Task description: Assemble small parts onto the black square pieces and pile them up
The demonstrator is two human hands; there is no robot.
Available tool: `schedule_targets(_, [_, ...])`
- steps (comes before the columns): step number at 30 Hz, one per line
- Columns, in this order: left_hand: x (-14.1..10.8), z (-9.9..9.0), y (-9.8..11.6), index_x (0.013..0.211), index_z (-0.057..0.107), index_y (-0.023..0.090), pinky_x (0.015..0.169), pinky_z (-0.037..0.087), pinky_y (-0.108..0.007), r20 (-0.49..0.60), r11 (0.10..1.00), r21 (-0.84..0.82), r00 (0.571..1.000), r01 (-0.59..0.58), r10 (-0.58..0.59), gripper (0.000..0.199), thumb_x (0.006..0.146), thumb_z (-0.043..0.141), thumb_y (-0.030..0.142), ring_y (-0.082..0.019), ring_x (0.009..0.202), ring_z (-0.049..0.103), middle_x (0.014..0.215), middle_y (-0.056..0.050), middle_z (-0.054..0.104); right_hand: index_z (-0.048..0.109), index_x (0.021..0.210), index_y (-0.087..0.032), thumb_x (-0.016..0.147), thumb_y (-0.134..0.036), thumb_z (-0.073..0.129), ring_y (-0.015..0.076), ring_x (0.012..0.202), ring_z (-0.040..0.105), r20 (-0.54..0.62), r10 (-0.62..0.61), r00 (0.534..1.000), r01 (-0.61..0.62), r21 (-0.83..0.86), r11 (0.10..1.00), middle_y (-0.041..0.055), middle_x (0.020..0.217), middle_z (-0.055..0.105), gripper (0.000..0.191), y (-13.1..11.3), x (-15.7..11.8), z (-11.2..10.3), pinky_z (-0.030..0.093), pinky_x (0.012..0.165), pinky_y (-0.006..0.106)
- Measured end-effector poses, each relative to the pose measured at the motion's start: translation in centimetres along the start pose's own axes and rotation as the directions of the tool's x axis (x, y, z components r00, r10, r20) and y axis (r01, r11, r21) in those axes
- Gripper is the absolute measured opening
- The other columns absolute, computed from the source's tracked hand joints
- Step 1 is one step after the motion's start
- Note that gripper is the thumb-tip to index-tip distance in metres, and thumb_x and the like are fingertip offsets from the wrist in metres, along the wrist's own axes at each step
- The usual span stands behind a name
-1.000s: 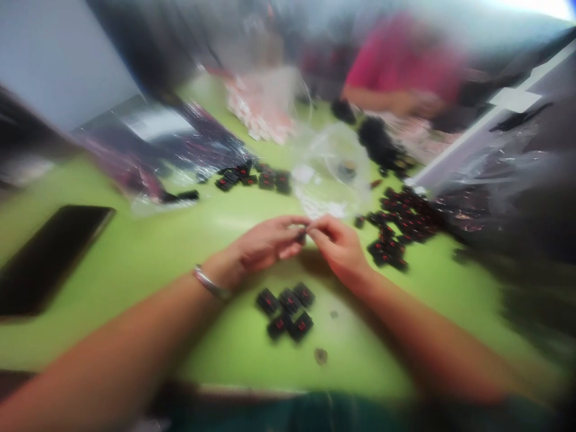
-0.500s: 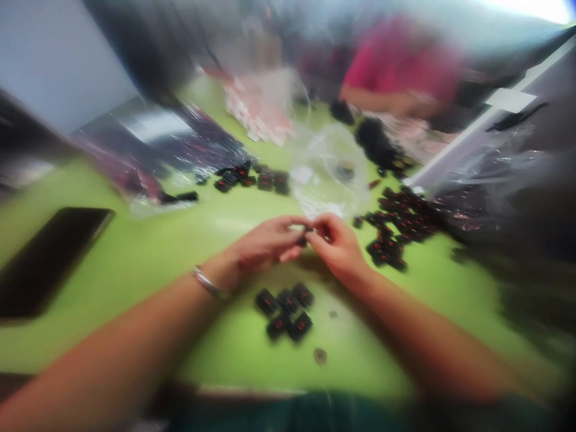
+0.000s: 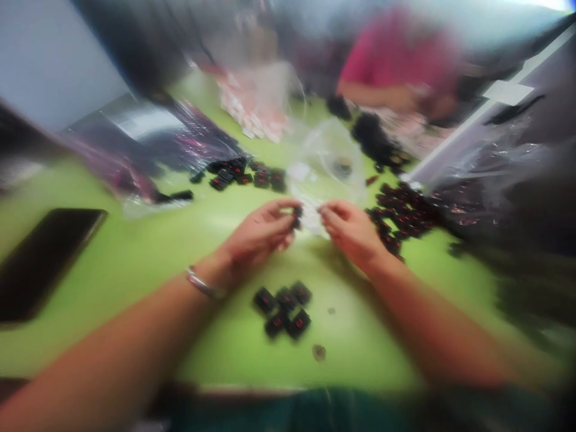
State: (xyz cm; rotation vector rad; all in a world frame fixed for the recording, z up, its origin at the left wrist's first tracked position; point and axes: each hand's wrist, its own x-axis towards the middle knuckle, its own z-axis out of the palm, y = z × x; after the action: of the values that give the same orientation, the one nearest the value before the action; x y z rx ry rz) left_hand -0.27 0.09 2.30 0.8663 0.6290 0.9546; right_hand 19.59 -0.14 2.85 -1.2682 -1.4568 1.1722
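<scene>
My left hand, with a bracelet at its wrist, pinches a small black piece between thumb and fingertips. Across a narrow gap, my right hand has thumb and forefinger pressed together; whatever is between them is too small to make out. Just beyond both hands lies a clear plastic bag with small white pieces at its near end. Several black blocks with red marks lie on the green table nearer to me, beside a small round brownish piece.
Black pieces are heaped on the right and at the back left. A dark phone-like slab lies left. Plastic-wrapped bundles stand behind. A person in a pink top sits opposite.
My hands have moved apart from each other. The black piece has stayed in my left hand, while my right hand has shifted to the right and slightly away from me.
</scene>
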Motion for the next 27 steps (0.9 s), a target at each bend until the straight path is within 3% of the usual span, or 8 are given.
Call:
schedule_targets(1, [0.1,-0.2,0.0,0.108,0.059,0.015,0.044,0.037,-0.016,-0.059,1.000,-0.010,0.998,-0.015,0.015,0.033,0.077,0.070,0.019,-0.006,0.051,0.052,0.076,-0.003,0.062,0.060,0.079,-0.018,0.082,-0.035,0.059,0.0073,0.049,0.041,-0.073,-0.029,0.997,0.019,-0.128,0.992,-0.0034,0.063,0.053,0.018,0.1,0.2,-0.3,0.035,0.046,0.021])
schedule_targets(3, [0.4,-0.5,-0.1,0.107,0.058,0.014,0.046,0.037,-0.016,-0.156,0.999,-0.016,0.987,-0.029,0.027,0.032,0.077,0.068,0.017,-0.006,0.052,0.051,0.074,-0.003,0.061,0.061,0.072,-0.017,0.080,-0.022,0.058,0.0103,0.060,0.049,-0.101,-0.122,0.987,0.075,-0.383,0.921,-0.0007,0.067,0.057,0.010,0.5,0.5,-0.5,0.042,0.059,0.024])
schedule_targets(8, [0.6,-0.9,-0.6,0.109,0.057,0.013,0.047,0.038,-0.016,-0.226,1.000,-0.002,0.974,0.000,0.000,0.032,0.079,0.065,0.016,-0.007,0.054,0.053,0.076,-0.004,0.062,0.066,0.080,-0.018,0.083,-0.019,0.056,0.0164,0.081,0.055,0.160,-0.241,0.957,0.279,-0.730,0.623,0.0044,0.085,0.062,0.011,1.4,0.1,1.2,0.041,0.074,0.028])
schedule_targets(10, [0.6,-0.7,-0.7,0.109,0.057,0.013,0.047,0.038,-0.016,-0.222,1.000,0.008,0.975,0.009,-0.007,0.031,0.079,0.064,0.015,-0.007,0.054,0.053,0.077,-0.005,0.062,0.067,0.086,-0.019,0.086,-0.023,0.053,0.0171,0.083,0.055,0.196,-0.220,0.955,0.284,-0.814,0.507,0.0057,0.090,0.061,0.014,1.5,-0.2,2.1,0.040,0.071,0.028])
schedule_targets(15, [0.6,-0.3,-0.6,0.108,0.056,0.012,0.045,0.037,-0.016,-0.232,0.999,0.025,0.972,0.033,-0.026,0.031,0.079,0.064,0.015,-0.007,0.052,0.052,0.076,-0.004,0.061,0.066,0.088,-0.019,0.090,-0.034,0.051,0.0180,0.079,0.055,0.115,-0.151,0.982,0.159,-0.933,0.323,0.0065,0.092,0.061,0.021,1.5,-0.1,3.3,0.034,0.062,0.028])
schedule_targets(22, [0.4,-0.5,-0.8,0.106,0.058,0.013,0.048,0.038,-0.016,-0.113,0.997,0.007,0.991,0.078,-0.077,0.034,0.075,0.071,0.019,-0.007,0.052,0.052,0.072,-0.003,0.061,0.063,0.090,-0.017,0.093,-0.026,0.042,0.0194,0.075,0.055,0.179,-0.065,0.982,0.189,-0.958,0.214,0.0093,0.092,0.062,0.023,1.1,-0.2,3.4,0.028,0.056,0.030])
schedule_targets(25, [0.3,-0.6,-0.8,0.107,0.059,0.013,0.048,0.038,-0.016,-0.072,0.995,-0.005,0.992,0.102,-0.102,0.036,0.074,0.072,0.020,-0.006,0.052,0.052,0.072,-0.003,0.062,0.061,0.091,-0.016,0.090,-0.018,0.041,0.0198,0.072,0.053,0.200,-0.052,0.978,0.207,-0.953,0.222,0.0117,0.093,0.061,0.020,1.1,-0.5,3.0,0.028,0.055,0.031])
schedule_targets(27, [0.3,-0.7,-0.8,0.107,0.059,0.014,0.048,0.038,-0.016,-0.060,0.993,-0.009,0.991,0.118,-0.118,0.036,0.074,0.072,0.020,-0.006,0.051,0.052,0.072,-0.003,0.062,0.060,0.089,-0.017,0.088,-0.014,0.042,0.0194,0.073,0.052,0.190,-0.093,0.977,0.209,-0.933,0.293,0.0114,0.093,0.060,0.018,1.2,-0.6,2.5,0.031,0.057,0.030])
